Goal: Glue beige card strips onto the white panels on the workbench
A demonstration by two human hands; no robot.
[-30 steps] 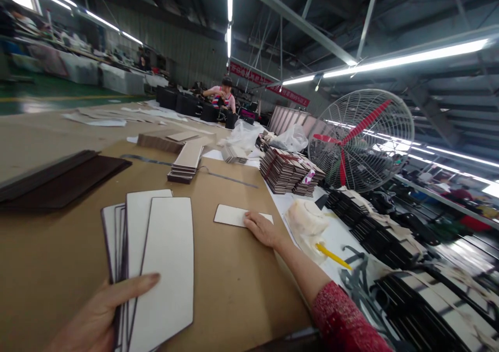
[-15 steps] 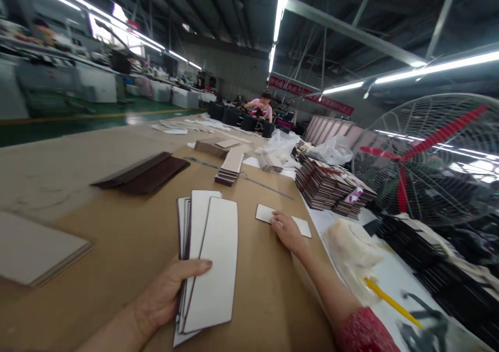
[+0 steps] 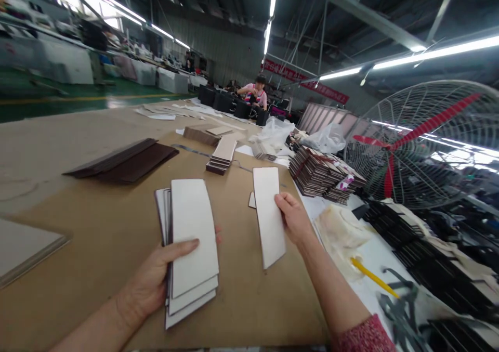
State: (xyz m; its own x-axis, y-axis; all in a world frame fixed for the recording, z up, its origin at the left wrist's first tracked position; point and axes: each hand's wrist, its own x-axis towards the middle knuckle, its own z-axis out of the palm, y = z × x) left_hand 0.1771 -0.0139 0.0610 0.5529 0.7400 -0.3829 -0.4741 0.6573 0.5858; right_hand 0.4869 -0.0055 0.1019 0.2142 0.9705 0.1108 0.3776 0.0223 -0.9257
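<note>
My left hand (image 3: 156, 274) is closed round a fanned stack of white panels (image 3: 193, 211) with dark edges, its thumb across the top one. In my right hand (image 3: 294, 214), pinched by its right edge, a single white panel (image 3: 268, 222) stands nearly upright above the table. Behind that panel, a small white piece (image 3: 251, 200) lies on the brown tabletop (image 3: 234, 310), mostly hidden. Farther off sits a neat pile of narrow pale strips with dark edges (image 3: 222, 154).
Dark brown sheets (image 3: 128, 159) and pale boards (image 3: 27, 245) lie to the left. On the right are tied stacks of panels (image 3: 319, 170), a yellow-handled tool (image 3: 374, 276), black stacked pieces (image 3: 413, 243) and a large fan (image 3: 390, 146). A person (image 3: 255, 92) sits beyond the table.
My right hand has lifted a white panel off the table and now holds it upright. The panels in my left hand have shifted in their fan, and the view has turned slightly right.
</note>
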